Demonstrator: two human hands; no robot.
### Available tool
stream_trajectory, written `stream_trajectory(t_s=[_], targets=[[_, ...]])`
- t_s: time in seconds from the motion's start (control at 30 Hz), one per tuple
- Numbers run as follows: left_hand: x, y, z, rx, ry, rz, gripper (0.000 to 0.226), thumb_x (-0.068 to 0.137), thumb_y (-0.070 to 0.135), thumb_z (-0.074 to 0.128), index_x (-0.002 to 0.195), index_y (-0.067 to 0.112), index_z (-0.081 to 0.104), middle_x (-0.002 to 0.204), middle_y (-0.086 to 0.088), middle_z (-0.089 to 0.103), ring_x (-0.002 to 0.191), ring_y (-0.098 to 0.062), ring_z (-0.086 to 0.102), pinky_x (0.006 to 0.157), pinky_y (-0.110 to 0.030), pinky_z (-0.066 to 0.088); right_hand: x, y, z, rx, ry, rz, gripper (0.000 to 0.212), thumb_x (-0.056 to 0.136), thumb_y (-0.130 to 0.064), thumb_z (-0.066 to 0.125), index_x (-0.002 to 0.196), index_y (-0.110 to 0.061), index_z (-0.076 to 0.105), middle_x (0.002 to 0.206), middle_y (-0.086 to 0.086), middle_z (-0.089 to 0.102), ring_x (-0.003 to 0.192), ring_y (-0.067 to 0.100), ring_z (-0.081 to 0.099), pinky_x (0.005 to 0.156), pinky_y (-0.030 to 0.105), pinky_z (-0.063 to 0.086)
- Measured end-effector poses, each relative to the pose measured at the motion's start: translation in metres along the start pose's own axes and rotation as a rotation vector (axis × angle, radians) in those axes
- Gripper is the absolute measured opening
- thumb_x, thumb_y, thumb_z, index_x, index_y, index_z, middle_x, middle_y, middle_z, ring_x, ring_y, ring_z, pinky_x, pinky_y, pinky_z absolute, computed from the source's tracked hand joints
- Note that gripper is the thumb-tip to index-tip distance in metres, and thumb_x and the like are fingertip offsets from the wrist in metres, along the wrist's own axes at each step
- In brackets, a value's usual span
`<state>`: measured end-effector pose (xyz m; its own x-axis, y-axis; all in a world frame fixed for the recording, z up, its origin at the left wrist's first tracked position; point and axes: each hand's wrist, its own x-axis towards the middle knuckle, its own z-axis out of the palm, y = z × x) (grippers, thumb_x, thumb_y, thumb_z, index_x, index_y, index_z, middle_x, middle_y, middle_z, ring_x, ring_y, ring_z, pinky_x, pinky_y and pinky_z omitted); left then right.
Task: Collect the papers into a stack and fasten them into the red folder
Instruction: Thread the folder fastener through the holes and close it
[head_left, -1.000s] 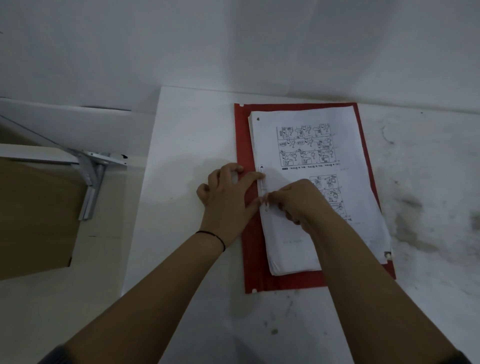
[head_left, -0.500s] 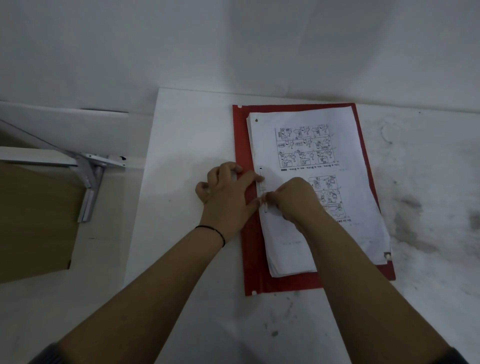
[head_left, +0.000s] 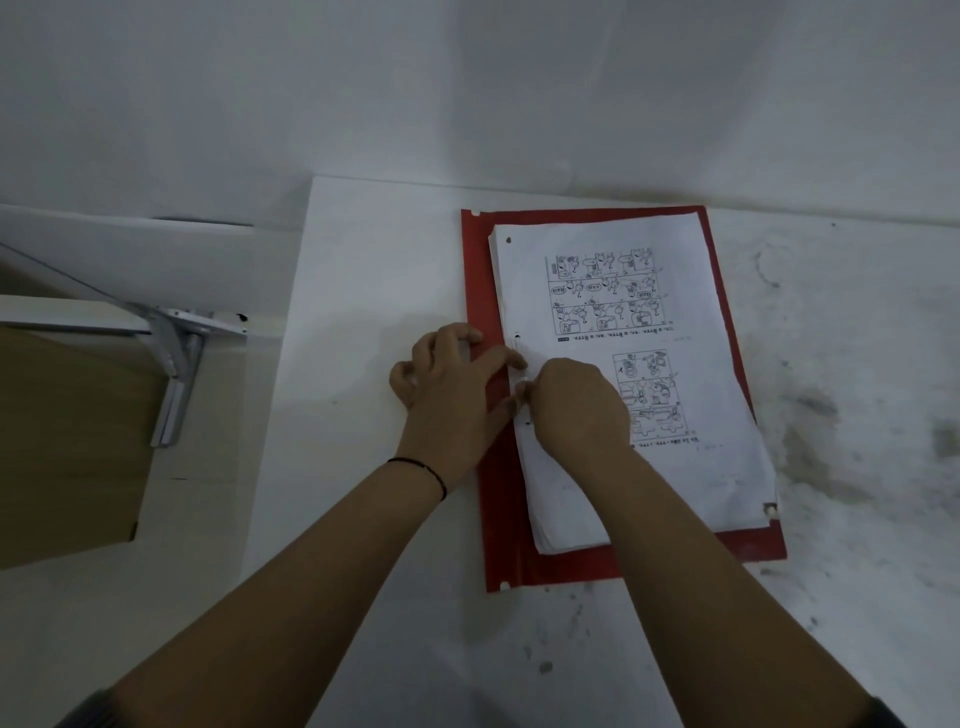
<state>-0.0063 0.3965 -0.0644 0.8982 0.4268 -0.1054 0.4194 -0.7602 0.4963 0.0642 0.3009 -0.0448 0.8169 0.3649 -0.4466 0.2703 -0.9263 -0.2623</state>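
A: Where does the red folder (head_left: 480, 291) lie?

B: Open and flat on the white table (head_left: 363, 291), its far edge near the wall. The stack of papers (head_left: 696, 291) lies on it, the top sheet printed with comic panels, with red showing along the left and near edges.

A: And the fastener?

B: A white fastener strip (head_left: 518, 345) runs along the papers' left margin, right where the fingers meet.

A: What is the left hand (head_left: 449, 395) doing?

B: It rests on the folder's left border and the table. Its forefinger reaches straight across to the strip and presses on it; the thumb lies lower against the papers' edge, and the other fingers are loosely bent on the folder's rim.

A: The right hand (head_left: 576, 402)?

B: It sits just right of the strip, on the papers, fingers curled down with the tips at the strip. They seem to pinch it, but the knuckles hide the tips, so I cannot tell.

A: Anything further out?

B: Left of the left hand, beyond the table's edge, a metal bracket (head_left: 179, 358) sits under a white shelf. A black band (head_left: 423, 467) circles the left wrist.
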Motion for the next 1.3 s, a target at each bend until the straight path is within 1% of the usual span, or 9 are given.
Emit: stream_trajectory(t_s=[0.13,0.23,0.33,0.43,0.6,0.8,0.93,1.07,1.3], targets=[[-0.001,0.001,0.0,0.025,0.06,0.045,0.022,0.081,0.04,0.064,0.103,0.037,0.062,0.129,0.002,0.043,0.127,-0.024,0.028,0.098,-0.043,0.016,0.015,0.008,0.005,0.106,-0.085,0.076,0.024,0.09,-0.026,0.06,0.075,-0.009,0.057,0.072,0.008,0.053,0.076,0.027,0.06,0.061,0.027,0.041],[-0.002,-0.001,0.0,0.02,0.038,0.026,0.018,0.079,0.038,0.066,0.096,0.036,0.063,0.131,0.003,0.042,0.128,-0.024,0.024,0.096,-0.043,0.016,0.022,0.011,0.001,0.194,-0.131,0.09,0.029,0.085,-0.032,0.067,0.075,-0.006,0.059,0.065,0.005,0.048,0.065,0.022,0.051,0.049,0.023,0.032],[-0.001,-0.002,0.0,0.03,0.019,0.013,0.019,0.078,0.039,0.067,0.096,0.038,0.063,0.132,0.004,0.041,0.129,-0.024,0.023,0.094,-0.041,0.016,0.025,0.01,-0.006,0.2,-0.167,0.119,0.041,0.081,-0.031,0.07,0.059,-0.012,0.042,0.058,0.001,0.04,0.053,0.016,0.042,0.046,0.023,0.028],[0.0,-0.002,0.0,0.001,0.015,-0.001,0.019,0.077,0.041,0.068,0.096,0.04,0.064,0.132,0.005,0.041,0.129,-0.022,0.022,0.091,-0.034,0.011,0.021,0.007,-0.005,0.162,-0.128,0.111,0.043,0.085,-0.029,0.067,0.059,-0.014,0.037,0.062,0.001,0.041,0.068,0.022,0.05,0.06,0.026,0.036],[0.002,0.0,0.0,-0.017,0.0,-0.012,0.02,0.078,0.043,0.067,0.097,0.041,0.064,0.131,0.004,0.04,0.128,-0.022,0.022,0.096,-0.041,0.015,0.007,0.001,-0.007,0.06,-0.028,0.056,0.02,0.091,-0.024,0.061,0.086,-0.005,0.061,0.094,0.014,0.066,0.089,0.03,0.065,0.063,0.028,0.04],[0.002,0.005,0.002,-0.018,0.0,-0.018,0.02,0.077,0.027,0.069,0.094,0.037,0.065,0.132,0.003,0.038,0.129,-0.021,0.021,0.095,-0.042,0.016,0.011,0.003,-0.004,-0.036,0.03,0.082,0.024,0.089,-0.021,0.061,0.068,-0.012,0.053,0.063,0.001,0.048,0.063,0.021,0.053,0.055,0.024,0.036],[0.0,0.007,0.002,-0.042,0.028,-0.032,0.025,0.078,0.029,0.068,0.101,0.035,0.061,0.132,0.004,0.037,0.129,-0.018,0.019,0.097,-0.042,0.015,0.004,0.011,-0.005,0.109,0.122,-0.02,0.027,0.083,-0.035,0.069,0.087,-0.011,0.057,0.076,0.003,0.058,0.07,0.022,0.058,0.06,0.028,0.042],[0.001,0.006,0.002,-0.034,0.028,-0.041,0.021,0.077,0.032,0.069,0.096,0.034,0.062,0.131,0.006,0.038,0.129,-0.018,0.019,0.096,-0.04,0.014,-0.004,0.021,0.004,0.22,0.26,-0.238,0.011,0.085,-0.02,0.066,0.082,-0.01,0.069,0.08,0.006,0.068,0.074,0.023,0.063,0.067,0.037,0.051],[-0.006,0.007,0.003,-0.044,0.071,-0.03,0.02,0.078,0.026,0.068,0.094,0.036,0.065,0.134,0.006,0.041,0.13,-0.02,0.02,0.094,-0.035,0.01,-0.011,0.033,0.019,0.156,0.392,-0.457,0.019,0.082,-0.02,0.06,0.076,-0.007,0.073,0.071,0.006,0.062,0.049,0.024,0.059,0.042,0.036,0.05]])
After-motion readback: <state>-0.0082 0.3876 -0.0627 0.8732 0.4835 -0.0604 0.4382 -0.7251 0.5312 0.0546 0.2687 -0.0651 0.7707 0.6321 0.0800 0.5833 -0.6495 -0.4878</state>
